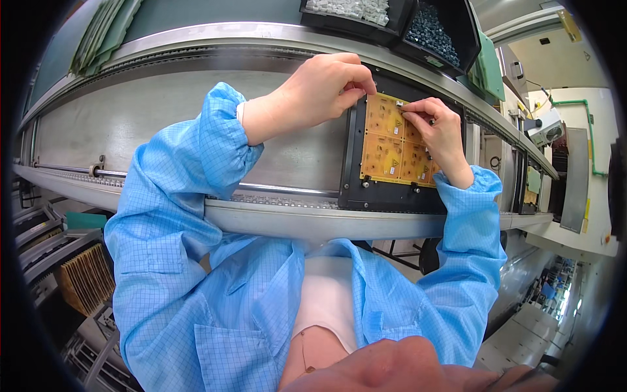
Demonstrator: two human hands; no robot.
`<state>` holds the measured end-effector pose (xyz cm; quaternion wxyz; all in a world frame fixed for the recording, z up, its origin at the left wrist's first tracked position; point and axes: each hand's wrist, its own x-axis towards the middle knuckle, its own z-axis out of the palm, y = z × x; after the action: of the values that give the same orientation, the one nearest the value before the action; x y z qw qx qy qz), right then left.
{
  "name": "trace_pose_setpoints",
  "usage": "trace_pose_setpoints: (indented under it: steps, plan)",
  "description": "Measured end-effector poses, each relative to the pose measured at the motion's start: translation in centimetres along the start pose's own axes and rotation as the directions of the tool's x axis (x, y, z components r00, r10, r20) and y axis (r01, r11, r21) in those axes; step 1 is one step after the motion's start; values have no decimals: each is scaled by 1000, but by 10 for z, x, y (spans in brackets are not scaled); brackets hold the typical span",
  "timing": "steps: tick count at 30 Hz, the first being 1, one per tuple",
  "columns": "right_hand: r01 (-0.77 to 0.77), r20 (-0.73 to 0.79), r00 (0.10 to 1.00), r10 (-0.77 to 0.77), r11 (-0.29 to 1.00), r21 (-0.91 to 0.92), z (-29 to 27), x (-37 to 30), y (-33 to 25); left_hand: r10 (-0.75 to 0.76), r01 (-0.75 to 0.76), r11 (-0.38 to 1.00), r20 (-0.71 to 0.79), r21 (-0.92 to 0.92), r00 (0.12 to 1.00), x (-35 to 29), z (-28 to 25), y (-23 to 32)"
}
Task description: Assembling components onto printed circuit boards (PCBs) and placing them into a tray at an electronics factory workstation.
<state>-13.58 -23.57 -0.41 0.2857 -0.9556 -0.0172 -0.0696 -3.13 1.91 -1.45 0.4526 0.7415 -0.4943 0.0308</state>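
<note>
Grey conveyor rails (pixel 274 219) run across the view from left to right, and between them sits a black carrier frame (pixel 353 157) holding a yellow circuit panel (pixel 385 147) divided into smaller boards. Two black bins (pixel 457 26) of small parts, one of white pieces and one of dark ones, stand on the far ledge just above the panel.

Both hands meet at the panel's far edge. The left hand (pixel 323 88) comes in from the left, its thumb and forefinger pinched together right at the top left corner of the panel; whether they grip anything cannot be told. The right hand (pixel 437 127) lies over the panel's right side, its fingertips pinched closed on a small white component (pixel 400 104) at the far edge, pressed to or just above the board. That piece sits between the two pinches, touching the right fingertips and just beside the left ones, so the right hand is the nearer. Its long axis appears to run along the panel's top edge, though it is too small to be sure.

Blue checked sleeves (pixel 189 170) cover both forearms. Stacked green boards (pixel 493 68) stand to the right of the bins.
</note>
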Motion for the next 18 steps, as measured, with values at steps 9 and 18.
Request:
trace_pose_setpoints:
  steps: [9, 18]
  plan:
    - [157, 6, 987, -158, 979, -128, -3, 2, 0, -48, 49, 997, 8, -52, 999, 1, -3, -1]
    - [180, -32, 982, -184, 978, -106, -4, -1, 6, -86, 86, 988, 1, -126, 996, 3, -5, -1]
